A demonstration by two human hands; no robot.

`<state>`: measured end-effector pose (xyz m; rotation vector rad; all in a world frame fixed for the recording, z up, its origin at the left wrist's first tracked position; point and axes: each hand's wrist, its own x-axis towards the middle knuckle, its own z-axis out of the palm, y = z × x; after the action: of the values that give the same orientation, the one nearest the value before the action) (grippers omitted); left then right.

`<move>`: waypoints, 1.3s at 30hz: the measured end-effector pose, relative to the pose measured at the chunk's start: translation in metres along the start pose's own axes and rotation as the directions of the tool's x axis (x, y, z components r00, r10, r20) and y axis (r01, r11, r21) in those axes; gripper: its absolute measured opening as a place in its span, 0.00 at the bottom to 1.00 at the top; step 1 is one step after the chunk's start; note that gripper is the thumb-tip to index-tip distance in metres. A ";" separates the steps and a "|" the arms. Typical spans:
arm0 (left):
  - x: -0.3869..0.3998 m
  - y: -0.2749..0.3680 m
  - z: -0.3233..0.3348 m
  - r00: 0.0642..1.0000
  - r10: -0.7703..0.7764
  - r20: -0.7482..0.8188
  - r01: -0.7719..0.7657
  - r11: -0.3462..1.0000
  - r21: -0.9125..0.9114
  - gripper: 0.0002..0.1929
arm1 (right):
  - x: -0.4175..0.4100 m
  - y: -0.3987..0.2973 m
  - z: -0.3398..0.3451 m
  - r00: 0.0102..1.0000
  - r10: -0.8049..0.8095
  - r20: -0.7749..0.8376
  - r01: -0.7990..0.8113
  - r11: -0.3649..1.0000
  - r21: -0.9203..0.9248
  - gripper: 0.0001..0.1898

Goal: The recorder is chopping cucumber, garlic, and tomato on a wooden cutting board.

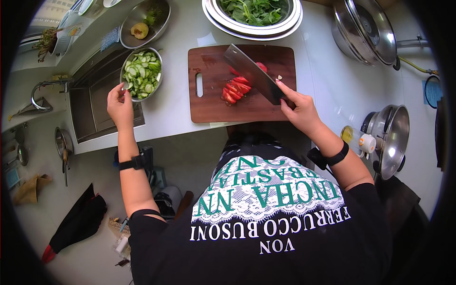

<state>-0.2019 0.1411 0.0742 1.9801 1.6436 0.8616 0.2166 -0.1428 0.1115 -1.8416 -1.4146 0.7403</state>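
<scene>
My right hand (302, 108) grips a Chinese cleaver (254, 73) at the handle end, its broad blade slanting up and left over a brown wooden cutting board (210, 112). Cut red tomato wedges (236, 91) lie on the board left of the blade, and more tomato (262, 66) shows partly behind it. A small pale piece (279, 77) sits near my right fingertips. At the left, my left hand (120, 107) has thumb and fingertips close together at the near-left rim of a metal bowl (159, 87) of sliced green vegetable (142, 74). Whether they pinch the rim or a slice is unclear.
A tilted metal bowl (162, 26) holds a yellowish round item (139, 31). Leafy greens (253, 12) fill a bowl behind the board. The sink (103, 96) lies left, steel pots (367, 32) and a wok-like pan (392, 142) right, with an oil bottle (351, 135) beside the pan.
</scene>
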 end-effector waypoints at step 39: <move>-0.104 0.120 0.163 0.699 0.501 0.510 -0.423 0.865 -0.269 0.32 | 0.016 -0.012 0.004 0.997 -0.082 0.000 0.081 0.980 -0.182 0.29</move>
<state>-0.0141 0.0245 0.0176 2.2968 0.7345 0.4348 0.2107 -0.1250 0.1187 -1.9078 -1.5875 0.5792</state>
